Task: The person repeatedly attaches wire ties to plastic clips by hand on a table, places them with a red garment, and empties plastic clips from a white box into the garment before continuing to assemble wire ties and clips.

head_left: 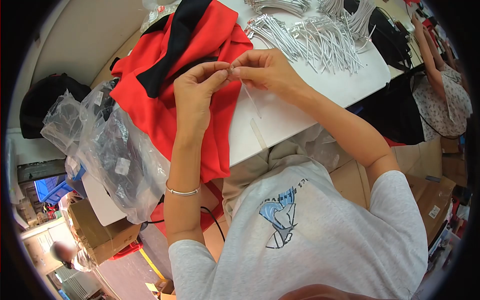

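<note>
My left hand [196,90] and my right hand [267,71] meet above the near part of the white table [300,120]. Both are closed, thumbs and forefingers pinching the small end of a thin white cable [250,98]. The rest of that cable hangs down from my right fingers over the tabletop. What the fingertips do at its end is mostly hidden. Beneath my left hand and forearm lies a red and black garment [150,107]. Beyond my right hand, bundles of white cables [325,42] with small connector ends are spread on the table.
Clear plastic bags [120,155] lie left of the garment, near a black bag [52,102]. A strip of tape [258,134] sticks to the table's front edge. Cardboard boxes [102,230] stand below left. At the right, another person [442,95] sits with raised arms.
</note>
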A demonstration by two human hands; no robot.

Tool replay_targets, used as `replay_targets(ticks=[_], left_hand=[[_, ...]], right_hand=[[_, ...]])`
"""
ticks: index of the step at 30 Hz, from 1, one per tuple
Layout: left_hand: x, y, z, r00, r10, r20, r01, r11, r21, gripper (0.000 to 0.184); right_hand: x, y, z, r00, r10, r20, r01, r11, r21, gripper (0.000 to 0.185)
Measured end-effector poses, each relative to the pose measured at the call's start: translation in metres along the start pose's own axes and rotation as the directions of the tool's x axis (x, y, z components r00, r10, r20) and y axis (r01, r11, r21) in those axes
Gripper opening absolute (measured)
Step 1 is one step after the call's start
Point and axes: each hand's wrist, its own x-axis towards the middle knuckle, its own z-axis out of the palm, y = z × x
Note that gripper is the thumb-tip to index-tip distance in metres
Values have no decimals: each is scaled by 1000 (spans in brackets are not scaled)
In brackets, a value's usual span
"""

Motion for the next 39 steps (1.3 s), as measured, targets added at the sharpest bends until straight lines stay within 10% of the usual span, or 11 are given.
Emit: replay_targets(ticks=[26,33,39], left_hand=[[-7,-14,16,991,54,-122,-71,987,-146,53],[-10,-14,12,981,46,-189,-82,979,-188,33],[-11,-16,19,980,-53,-194,16,982,-186,17]], right_hand=[[-4,6,6,963,-244,-110,193,917,-349,4],[-6,1,19,972,-165,-167,141,979,-146,6],[-6,13,13,915,-364,-176,266,870,-415,6]])
